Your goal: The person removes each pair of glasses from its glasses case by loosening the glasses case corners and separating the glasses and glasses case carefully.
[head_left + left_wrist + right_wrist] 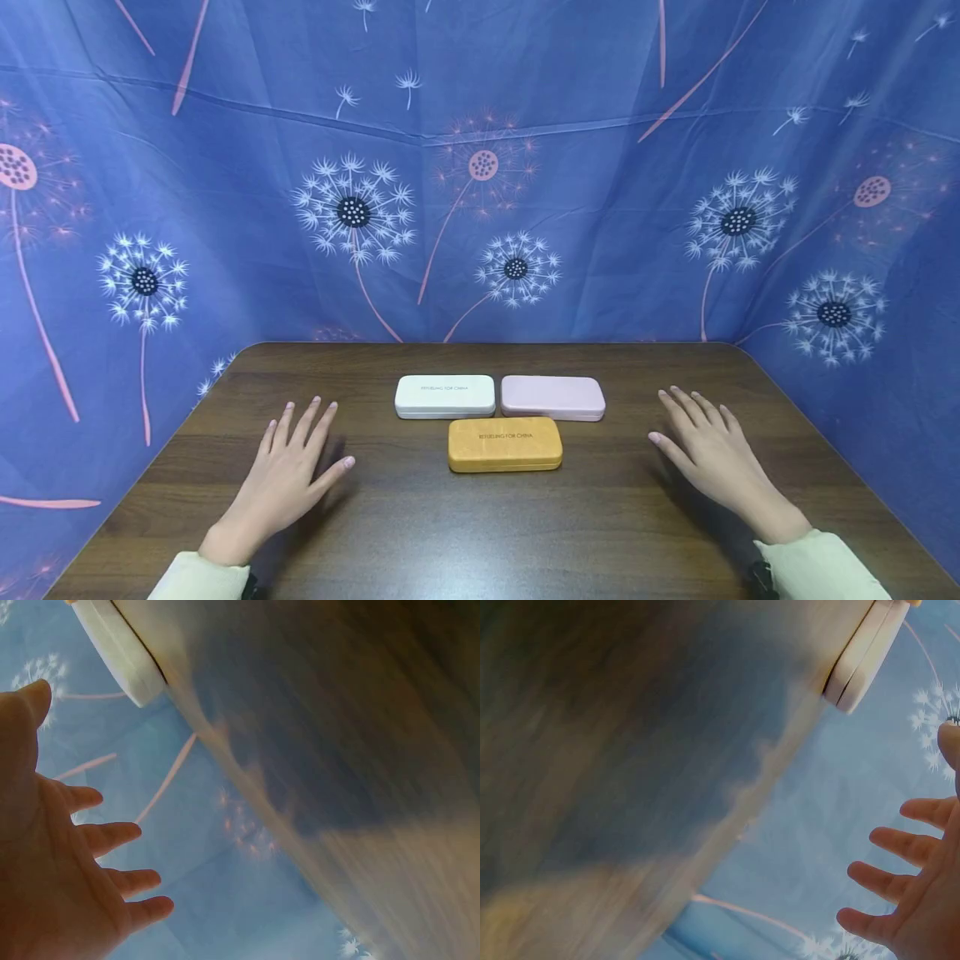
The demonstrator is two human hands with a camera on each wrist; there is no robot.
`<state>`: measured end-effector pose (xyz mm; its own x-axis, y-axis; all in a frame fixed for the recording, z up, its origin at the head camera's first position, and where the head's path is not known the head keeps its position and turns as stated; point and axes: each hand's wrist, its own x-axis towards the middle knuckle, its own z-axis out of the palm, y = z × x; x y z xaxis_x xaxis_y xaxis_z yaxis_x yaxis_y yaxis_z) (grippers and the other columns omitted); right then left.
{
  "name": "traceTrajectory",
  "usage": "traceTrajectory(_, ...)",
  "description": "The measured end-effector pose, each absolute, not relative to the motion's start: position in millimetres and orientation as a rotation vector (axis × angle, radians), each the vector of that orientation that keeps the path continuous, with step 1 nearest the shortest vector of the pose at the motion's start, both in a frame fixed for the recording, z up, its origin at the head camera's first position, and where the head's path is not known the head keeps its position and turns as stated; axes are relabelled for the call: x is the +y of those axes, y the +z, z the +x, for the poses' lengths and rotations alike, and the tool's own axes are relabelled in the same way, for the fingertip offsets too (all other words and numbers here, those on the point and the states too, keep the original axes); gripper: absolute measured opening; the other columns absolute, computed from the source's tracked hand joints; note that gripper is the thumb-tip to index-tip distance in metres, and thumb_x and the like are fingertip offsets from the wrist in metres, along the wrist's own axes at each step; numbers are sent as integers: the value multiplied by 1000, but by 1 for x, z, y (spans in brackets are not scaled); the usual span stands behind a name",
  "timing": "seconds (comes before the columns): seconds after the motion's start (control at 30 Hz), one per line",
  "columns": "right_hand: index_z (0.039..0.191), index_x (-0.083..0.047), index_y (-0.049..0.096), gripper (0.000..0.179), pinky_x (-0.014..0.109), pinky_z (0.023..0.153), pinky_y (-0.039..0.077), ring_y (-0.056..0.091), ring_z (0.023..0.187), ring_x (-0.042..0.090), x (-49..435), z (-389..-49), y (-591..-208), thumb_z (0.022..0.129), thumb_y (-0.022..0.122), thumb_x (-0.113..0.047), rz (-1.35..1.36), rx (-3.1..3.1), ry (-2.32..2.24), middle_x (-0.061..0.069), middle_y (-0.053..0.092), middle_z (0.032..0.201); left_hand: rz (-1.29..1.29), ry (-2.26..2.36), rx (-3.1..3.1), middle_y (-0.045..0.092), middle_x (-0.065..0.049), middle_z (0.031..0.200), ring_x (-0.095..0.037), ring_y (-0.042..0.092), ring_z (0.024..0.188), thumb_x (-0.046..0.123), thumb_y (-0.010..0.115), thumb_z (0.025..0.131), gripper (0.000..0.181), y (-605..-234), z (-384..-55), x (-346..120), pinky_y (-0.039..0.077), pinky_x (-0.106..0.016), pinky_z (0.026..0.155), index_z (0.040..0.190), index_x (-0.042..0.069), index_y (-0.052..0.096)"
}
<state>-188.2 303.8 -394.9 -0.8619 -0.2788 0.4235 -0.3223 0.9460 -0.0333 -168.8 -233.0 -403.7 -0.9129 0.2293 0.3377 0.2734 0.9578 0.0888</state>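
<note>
Left hand [283,473] and right hand [712,457] apart, fingers spread
Between lie white case [445,400], pink case [552,397], yellow case [505,450], the latter two possibly touching.

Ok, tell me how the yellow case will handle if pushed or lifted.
The yellow case would probably slide rather than roll or tip, since it lies flat and low on the table. Its even, unsagging outline suggests a stiff shell that should keep its shape when lifted.

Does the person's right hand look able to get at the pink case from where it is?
Probably yes: the right hand is open and holds nothing, and nothing stands between it and the pink case. The yellow case lies nearer the person, apparently off that path.
</note>
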Motion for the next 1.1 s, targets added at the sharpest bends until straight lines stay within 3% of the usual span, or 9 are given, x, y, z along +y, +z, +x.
traceTrajectory(0.43, 128, -3, 48, 54, 56, 91, 34, 47, 114, 37, 278, -197, -395, 86, 58, -35, 601, -2576, 92, 17, 52, 126, -481, -182, -2792, 32, -18, 145, -46, 23, 133, 56, 49, 86, 77, -407, -176, -205, 21, -59, 104, 142, 8, 29)
traceTrajectory(1.1, 128, -6, 49, 53, 50, 91, 40, 53, 111, 31, 235, -201, -400, 87, 56, -40, 801, -2598, 36, 13, 56, 123, -689, -195, -2781, 48, -16, 133, -42, 43, 122, 50, 60, 82, 75, -409, -183, -158, 37, -55, 95, 136, 4, 39)
